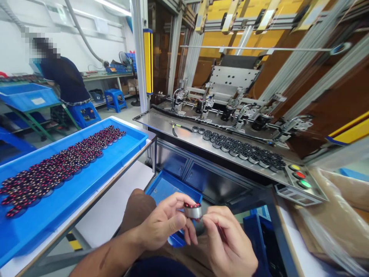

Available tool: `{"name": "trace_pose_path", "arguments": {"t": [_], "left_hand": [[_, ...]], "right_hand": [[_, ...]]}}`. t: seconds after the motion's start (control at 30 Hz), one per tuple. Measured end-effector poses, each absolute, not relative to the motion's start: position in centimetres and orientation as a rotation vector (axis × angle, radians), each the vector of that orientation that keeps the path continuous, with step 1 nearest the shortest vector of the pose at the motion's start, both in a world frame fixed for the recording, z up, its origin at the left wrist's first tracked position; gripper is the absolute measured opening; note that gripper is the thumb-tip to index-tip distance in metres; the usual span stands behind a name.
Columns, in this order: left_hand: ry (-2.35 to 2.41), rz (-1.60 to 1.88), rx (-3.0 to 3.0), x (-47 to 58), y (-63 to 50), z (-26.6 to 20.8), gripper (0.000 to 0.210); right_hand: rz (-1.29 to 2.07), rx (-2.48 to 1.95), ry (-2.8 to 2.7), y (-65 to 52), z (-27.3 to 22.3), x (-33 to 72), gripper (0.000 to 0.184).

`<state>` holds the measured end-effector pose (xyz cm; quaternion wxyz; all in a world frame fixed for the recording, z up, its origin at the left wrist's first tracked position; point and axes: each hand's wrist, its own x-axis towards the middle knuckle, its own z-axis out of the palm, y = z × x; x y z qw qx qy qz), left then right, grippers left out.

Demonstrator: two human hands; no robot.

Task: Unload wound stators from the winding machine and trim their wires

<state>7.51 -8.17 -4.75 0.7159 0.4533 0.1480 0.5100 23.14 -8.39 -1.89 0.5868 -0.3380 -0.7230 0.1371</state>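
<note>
Between the thumb and fingers of my left hand (167, 219) is a motor stator (193, 211), a short ring with a silvery metal side and red windings at top and bottom. It is held above my lap. Close to the stator's lower right edge, my right hand (227, 238) is closed in a pinch. A thin red strand, which looks like wire, shows among its fingers; the fingertips hide where it ends. Below my hands lies a blue bin (170, 188) with small scraps in it.
At left, a long blue tray (115, 169) bears many red-wound stators (66, 157). Ahead, dark stators (242, 146) and pliers (180, 127) lie on the machine's metal ledge (155, 119), near push buttons (300, 175). A lined carton (325, 215) stands right. A person (66, 80) sits far left.
</note>
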Motion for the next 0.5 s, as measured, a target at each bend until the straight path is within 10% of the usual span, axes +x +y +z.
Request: {"name": "trace_pose_path", "arguments": {"t": [0.5], "left_hand": [[0.345,0.973,0.951,7.5,-8.6,-4.7,0.044]], "right_hand": [[0.324,-0.675,-1.850,-8.6,-0.9,24.3,0.019]]}}
